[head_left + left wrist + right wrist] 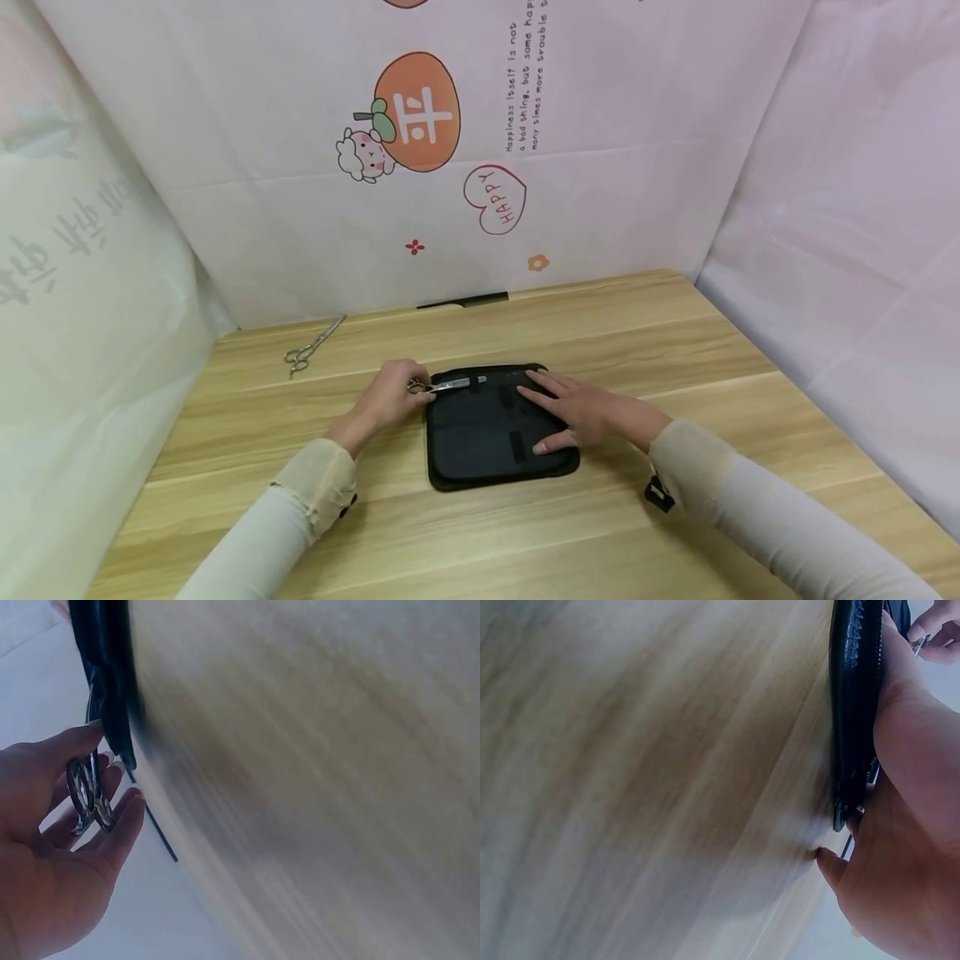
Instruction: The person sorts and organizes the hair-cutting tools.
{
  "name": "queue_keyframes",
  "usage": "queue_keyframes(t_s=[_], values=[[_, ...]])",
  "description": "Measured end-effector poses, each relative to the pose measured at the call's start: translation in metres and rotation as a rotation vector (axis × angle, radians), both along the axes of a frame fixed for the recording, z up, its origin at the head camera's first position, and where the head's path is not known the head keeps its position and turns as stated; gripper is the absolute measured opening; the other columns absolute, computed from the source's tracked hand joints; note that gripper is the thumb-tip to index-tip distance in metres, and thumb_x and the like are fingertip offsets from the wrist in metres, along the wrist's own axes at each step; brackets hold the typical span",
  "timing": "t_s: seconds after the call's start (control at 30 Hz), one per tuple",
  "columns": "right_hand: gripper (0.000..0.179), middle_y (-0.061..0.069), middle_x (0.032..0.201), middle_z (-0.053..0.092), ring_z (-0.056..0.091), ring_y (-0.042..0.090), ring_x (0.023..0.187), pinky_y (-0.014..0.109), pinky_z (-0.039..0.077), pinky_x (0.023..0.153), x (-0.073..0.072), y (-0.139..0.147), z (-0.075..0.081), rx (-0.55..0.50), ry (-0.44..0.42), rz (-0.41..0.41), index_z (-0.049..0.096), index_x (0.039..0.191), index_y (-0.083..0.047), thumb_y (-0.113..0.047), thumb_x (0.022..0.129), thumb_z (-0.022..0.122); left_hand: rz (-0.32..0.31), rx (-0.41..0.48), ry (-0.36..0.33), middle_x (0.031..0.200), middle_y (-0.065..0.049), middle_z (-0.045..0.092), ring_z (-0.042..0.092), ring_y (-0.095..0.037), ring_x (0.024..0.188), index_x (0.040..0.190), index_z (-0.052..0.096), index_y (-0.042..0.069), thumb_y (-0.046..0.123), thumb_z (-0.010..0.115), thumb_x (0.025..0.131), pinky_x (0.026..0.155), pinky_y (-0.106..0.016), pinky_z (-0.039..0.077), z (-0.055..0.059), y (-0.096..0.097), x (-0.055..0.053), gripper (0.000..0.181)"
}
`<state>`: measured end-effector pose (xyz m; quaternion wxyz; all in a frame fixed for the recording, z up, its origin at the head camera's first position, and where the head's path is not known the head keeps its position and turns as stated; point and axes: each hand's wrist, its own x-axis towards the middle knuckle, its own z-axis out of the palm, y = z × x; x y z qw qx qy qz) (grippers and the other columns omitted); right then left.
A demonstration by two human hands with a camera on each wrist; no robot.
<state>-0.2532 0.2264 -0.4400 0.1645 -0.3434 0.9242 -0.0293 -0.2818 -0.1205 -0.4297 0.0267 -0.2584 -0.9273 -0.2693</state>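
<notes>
A black zip case [480, 433] lies on the table, its dark inner side with several strap loops facing up. Near its upper left edge, silver scissors [448, 385] lie with their blades passing under a loop. My left hand [395, 390] holds the scissors by the finger rings at the case's left edge. In the left wrist view, my thumb and fingers surround the rings [84, 787]. My right hand [581, 408] rests on the right part of the case with spread, fairly straight fingers. The right wrist view shows the case's zipped edge [855, 697] beside that hand.
A second pair of silver scissors [313, 346] lies at the table's back left. A black comb [480, 299] lies along the back edge against the printed white cloth [300, 225]. White cloth also hangs on both sides of the wooden table [675, 333].
</notes>
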Motion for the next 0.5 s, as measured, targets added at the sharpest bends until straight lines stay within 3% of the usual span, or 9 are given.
queue_keyframes(t_s=[0.2,0.33,0.5], values=[[0.099,0.011,0.172,-0.002,0.004,0.037,0.157,0.057,0.023,0.121,0.001,-0.002,-0.001,-0.001,-0.018,-0.012,0.012,0.166,-0.023,-0.078,0.092,0.048,-0.016,0.002,0.009,0.095,-0.008,0.072,0.068,-0.023,0.092,0.092,0.077,0.004,0.008,0.081,0.088,0.086,-0.042,0.055,-0.009,0.009,-0.003,0.007],[0.099,0.010,0.172,-0.003,0.003,0.036,0.157,0.057,0.024,0.121,0.000,-0.003,-0.001,-0.003,-0.018,-0.018,0.012,0.166,-0.024,-0.079,0.091,0.047,0.005,0.002,-0.009,0.100,-0.009,0.073,0.069,-0.024,0.097,0.098,0.078,0.003,0.008,0.080,0.089,0.088,-0.043,0.056,-0.009,0.016,-0.003,0.010],[0.100,0.010,0.172,-0.003,0.002,0.036,0.157,0.056,0.023,0.121,0.000,-0.003,0.000,0.017,-0.018,-0.026,0.011,0.166,-0.024,-0.080,0.091,0.046,-0.012,-0.004,0.018,0.099,-0.010,0.072,0.068,-0.027,0.098,0.100,0.079,0.001,0.006,0.079,0.089,0.090,-0.044,0.055,-0.010,0.023,-0.005,0.012]])
